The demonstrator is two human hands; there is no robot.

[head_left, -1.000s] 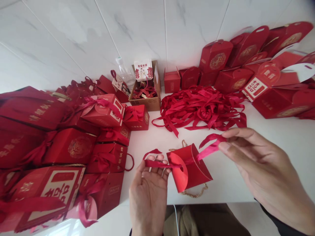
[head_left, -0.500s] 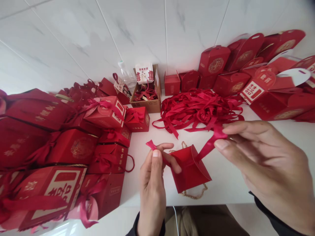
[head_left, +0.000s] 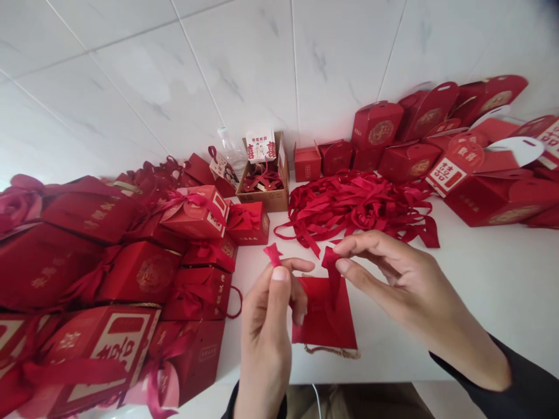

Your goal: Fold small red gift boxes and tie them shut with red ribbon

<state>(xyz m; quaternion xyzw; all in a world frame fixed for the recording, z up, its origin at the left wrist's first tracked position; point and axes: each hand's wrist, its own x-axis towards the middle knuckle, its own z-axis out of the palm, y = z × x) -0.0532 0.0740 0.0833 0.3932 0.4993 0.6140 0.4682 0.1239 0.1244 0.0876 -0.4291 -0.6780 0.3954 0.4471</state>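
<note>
A small red gift box [head_left: 325,326] with a gold cord handle [head_left: 334,352] lies on the white table in front of me. My left hand [head_left: 273,314] pinches one end of a red ribbon [head_left: 273,254] between thumb and index finger, just left of the box. Above the box's right side, the thumb and fingertips of my right hand [head_left: 388,285] close on another ribbon end [head_left: 329,257], from which the band hangs down to the box. Behind my hands spreads a heap of loose red ribbons [head_left: 362,206].
Red boxes with tied ribbons [head_left: 152,273] are stacked along the left. A cardboard box [head_left: 277,201] with cards stands at the back, beside a clear plastic bottle [head_left: 231,148]. More red boxes [head_left: 498,189] crowd the back right, near the tiled wall [head_left: 244,70].
My right hand has moved left, bringing its ribbon end over the box and closer to my left hand. The box has turned slightly. The camera view has tilted up a little.
</note>
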